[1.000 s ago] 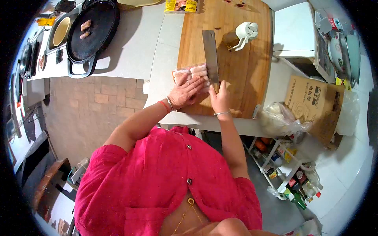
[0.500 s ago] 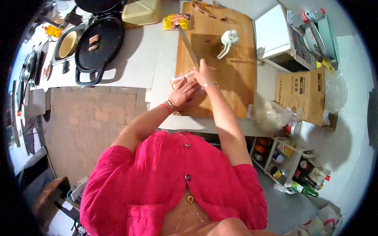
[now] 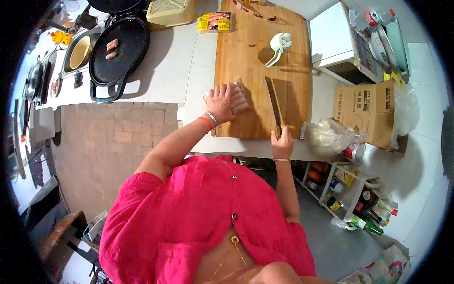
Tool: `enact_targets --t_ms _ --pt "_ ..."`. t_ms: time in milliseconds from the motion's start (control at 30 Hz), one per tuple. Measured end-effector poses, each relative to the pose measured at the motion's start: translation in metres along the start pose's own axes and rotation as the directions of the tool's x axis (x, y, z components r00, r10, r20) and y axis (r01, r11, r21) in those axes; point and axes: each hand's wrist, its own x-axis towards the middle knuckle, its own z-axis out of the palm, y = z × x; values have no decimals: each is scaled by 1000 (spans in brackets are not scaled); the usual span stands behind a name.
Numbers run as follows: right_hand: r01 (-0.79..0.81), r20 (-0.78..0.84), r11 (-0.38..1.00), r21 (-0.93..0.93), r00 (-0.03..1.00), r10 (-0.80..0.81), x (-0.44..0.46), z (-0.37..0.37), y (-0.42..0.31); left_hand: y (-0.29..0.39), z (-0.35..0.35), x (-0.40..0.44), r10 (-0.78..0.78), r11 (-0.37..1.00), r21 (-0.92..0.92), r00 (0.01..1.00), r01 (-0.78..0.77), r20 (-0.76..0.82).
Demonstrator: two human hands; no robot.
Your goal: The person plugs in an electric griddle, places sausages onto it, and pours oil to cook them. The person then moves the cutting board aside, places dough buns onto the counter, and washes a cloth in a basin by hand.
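On the wooden cutting board (image 3: 293, 111), my left hand (image 3: 220, 102) grips a clear plastic pack of pinkish sausages (image 3: 240, 98), its fingers bent over the near side. My right hand (image 3: 282, 143) is closed around the handle of a knife (image 3: 272, 99) at the board's front edge. The long blade points away from me and lies flat or just above the wood; I cannot tell which. Farther back stands a white object with a handle (image 3: 281, 43), its kind unclear. A yellow printed sausage packet (image 3: 214, 22) lies at the board's back left edge.
Two sausage pieces sit in a black pan (image 3: 120, 61) on the left counter. Near it are a sink with a yellow bowl (image 3: 81, 53) and a cream basket (image 3: 170, 13). A cardboard box (image 3: 363, 113) and a plastic bag (image 3: 333, 137) flank the board's right side.
My right hand has drawn the knife away from the sausage pack, toward me and to the right. My left hand stays at the pack, which now shows more to the right of it.
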Motion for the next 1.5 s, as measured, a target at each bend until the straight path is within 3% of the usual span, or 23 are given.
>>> enact_targets --t_ms 100,300,400,500,533,600,700,933,1067,1267,1367,1500 --pt "-50 -26 993 -106 999 47 -11 11 8 1 -2 2 10 1000 -21 1000 -9 27" --pt "-112 14 994 -12 994 112 6 27 9 -7 -3 1 7 998 -68 999 -5 35" --pt "-64 105 955 -291 990 98 21 20 -1 -12 -5 -3 11 987 -163 1000 -14 -20" --pt "47 25 996 -72 999 -46 45 14 -32 -20 -3 -15 38 960 -271 990 -75 -139" --pt "49 52 989 140 997 -56 55 18 -44 -22 -7 -19 69 946 -301 984 -117 -166" --pt "-234 282 782 577 956 78 77 28 -75 -20 -19 -25 128 913 -351 963 -208 -238" --pt "-306 501 722 621 863 -64 101 42 -105 -20 -38 -34 177 866 -383 914 -322 -366" --pt "67 353 811 581 877 -326 121 8 -170 -40 -67 -45 196 814 -405 853 -416 -484" --pt "175 265 802 571 885 -382 121 5 -205 -53 -80 -53 144 804 -431 838 -410 -527" --pt "-8 463 816 578 826 -320 125 15 -224 -71 -90 -61 72 765 -500 825 -407 -561" --pt "-295 564 651 699 787 -250 126 24 -224 -76 -91 -62 50 747 -525 822 -407 -567" --pt "-373 577 604 705 797 -181 125 18 -231 -82 -94 -60 32 759 -552 866 -345 -499"
